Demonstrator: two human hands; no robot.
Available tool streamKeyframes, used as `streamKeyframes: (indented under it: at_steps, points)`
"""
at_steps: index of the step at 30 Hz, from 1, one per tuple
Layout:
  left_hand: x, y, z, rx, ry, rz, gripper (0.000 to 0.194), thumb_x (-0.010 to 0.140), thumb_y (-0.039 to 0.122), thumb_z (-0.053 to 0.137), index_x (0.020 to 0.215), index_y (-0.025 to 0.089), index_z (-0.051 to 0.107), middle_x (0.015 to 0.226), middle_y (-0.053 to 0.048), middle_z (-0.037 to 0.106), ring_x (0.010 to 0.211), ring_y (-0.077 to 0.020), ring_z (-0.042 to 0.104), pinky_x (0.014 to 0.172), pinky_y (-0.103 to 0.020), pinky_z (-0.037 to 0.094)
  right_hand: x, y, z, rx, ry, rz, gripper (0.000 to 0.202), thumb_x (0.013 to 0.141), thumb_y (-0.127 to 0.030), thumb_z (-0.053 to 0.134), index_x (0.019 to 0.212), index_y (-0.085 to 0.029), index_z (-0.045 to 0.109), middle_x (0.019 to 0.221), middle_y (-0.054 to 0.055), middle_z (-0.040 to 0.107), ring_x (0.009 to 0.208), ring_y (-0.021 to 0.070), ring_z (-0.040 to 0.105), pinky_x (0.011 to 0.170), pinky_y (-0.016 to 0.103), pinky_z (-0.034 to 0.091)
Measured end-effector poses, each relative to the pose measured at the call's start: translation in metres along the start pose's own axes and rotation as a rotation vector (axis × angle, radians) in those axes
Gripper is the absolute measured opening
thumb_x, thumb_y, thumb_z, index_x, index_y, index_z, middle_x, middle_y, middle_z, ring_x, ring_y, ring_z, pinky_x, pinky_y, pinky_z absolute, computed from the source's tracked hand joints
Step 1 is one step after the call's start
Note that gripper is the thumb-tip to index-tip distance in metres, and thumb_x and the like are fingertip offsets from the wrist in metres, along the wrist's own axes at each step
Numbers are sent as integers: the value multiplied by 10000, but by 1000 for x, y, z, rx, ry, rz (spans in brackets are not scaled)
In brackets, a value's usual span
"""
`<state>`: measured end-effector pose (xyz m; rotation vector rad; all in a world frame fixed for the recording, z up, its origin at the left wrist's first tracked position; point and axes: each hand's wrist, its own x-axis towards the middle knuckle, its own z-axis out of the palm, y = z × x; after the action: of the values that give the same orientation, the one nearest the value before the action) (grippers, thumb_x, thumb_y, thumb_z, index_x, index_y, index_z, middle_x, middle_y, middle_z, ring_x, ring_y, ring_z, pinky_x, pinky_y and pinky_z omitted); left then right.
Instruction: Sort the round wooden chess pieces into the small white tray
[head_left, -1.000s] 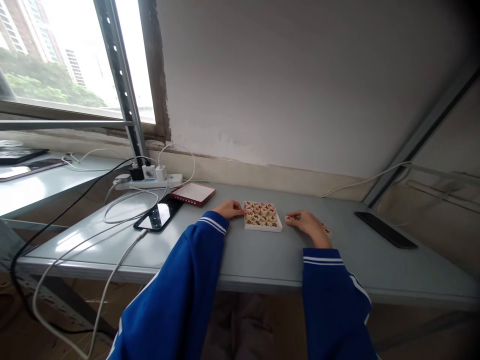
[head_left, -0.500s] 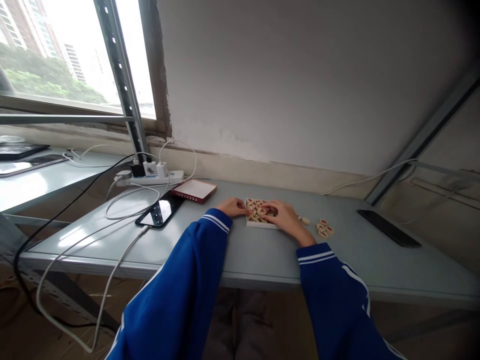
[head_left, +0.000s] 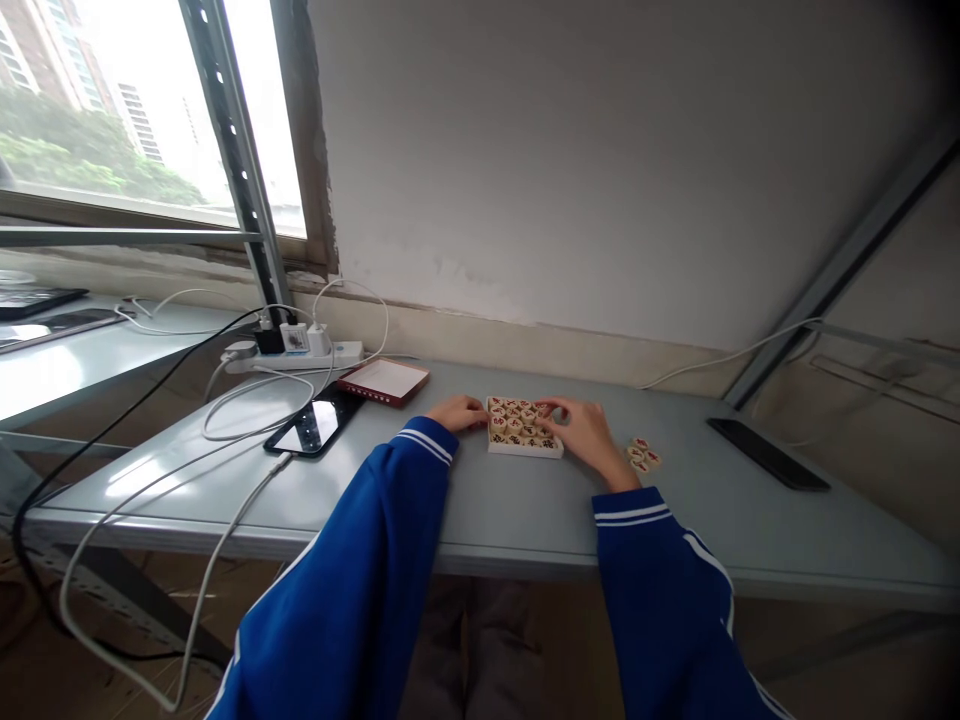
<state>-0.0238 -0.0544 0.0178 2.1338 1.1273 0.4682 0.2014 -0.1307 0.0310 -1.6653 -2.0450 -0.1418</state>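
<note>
A shallow white box (head_left: 525, 451) full of round wooden pieces with red and black characters rests on the grey table (head_left: 517, 510). Against the box's left edge is my left hand (head_left: 459, 412), its fingers pressed together; whether they pinch anything is too small to see. My right hand (head_left: 585, 430) reaches over the right side of the box, thumb and fingers bent around its edge by the right-hand pieces; what lies between the fingertips cannot be made out. Several loose pieces (head_left: 642, 455) lie right of my right hand.
A dark red box lid (head_left: 386, 381) lies at the back left, beside a phone (head_left: 315, 425) on a white cable. Behind them is a power strip (head_left: 346, 353) with plugs. A black flat object (head_left: 768, 455) lies at the right.
My right hand has moved from the middle of the box to its right side, uncovering the pieces. My left hand has drawn back slightly to the left edge.
</note>
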Motion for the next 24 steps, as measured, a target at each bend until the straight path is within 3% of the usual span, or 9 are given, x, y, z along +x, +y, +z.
streamKeyframes:
  at_steps: [3, 6, 9, 12, 15, 24]
  points:
    - [2, -4, 1, -9, 4, 24, 293, 659, 400, 476, 660, 135, 600, 601, -19, 575, 606, -144, 506, 596, -248, 365, -11, 33, -6, -193, 100, 305, 291, 758, -323, 500, 1022, -259, 606, 978, 66, 623, 933, 236, 518, 761, 339, 326]
    - [3, -5, 2, -4, 13, 24, 287, 658, 390, 472, 659, 134, 600, 605, -18, 578, 615, -149, 511, 611, -255, 371, -21, 63, -5, -309, 37, 553, 289, 737, -295, 507, 965, -176, 638, 963, 144, 611, 937, 273, 525, 720, 338, 362]
    - [2, -4, 2, 14, 16, 36, 287, 663, 391, 467, 668, 137, 599, 612, -15, 578, 621, -150, 514, 622, -258, 370, -22, 74, 0, -250, -76, 535, 276, 768, -314, 469, 859, -148, 670, 881, 149, 632, 850, 244, 568, 674, 301, 384]
    - [2, -4, 2, 16, 23, 45, 299, 667, 403, 460, 673, 137, 597, 607, -12, 576, 612, -146, 511, 619, -257, 369, -19, 72, 3, -133, -112, 473, 303, 751, -385, 501, 852, -157, 673, 834, 116, 647, 786, 221, 583, 637, 279, 390]
    - [3, -7, 2, 14, 34, 53, 303, 671, 406, 458, 668, 135, 594, 598, -12, 572, 597, -142, 504, 604, -255, 367, -19, 70, 1, -65, -107, 462, 237, 699, -336, 573, 837, -168, 666, 791, 83, 651, 734, 194, 584, 603, 257, 378]
    - [3, -4, 3, 20, 43, 27, 294, 672, 392, 468, 655, 131, 602, 583, -12, 571, 591, -142, 503, 590, -253, 366, -11, 60, -5, 32, 188, 444, 217, 648, -321, 606, 764, -138, 590, 717, 77, 640, 682, 188, 572, 574, 262, 376]
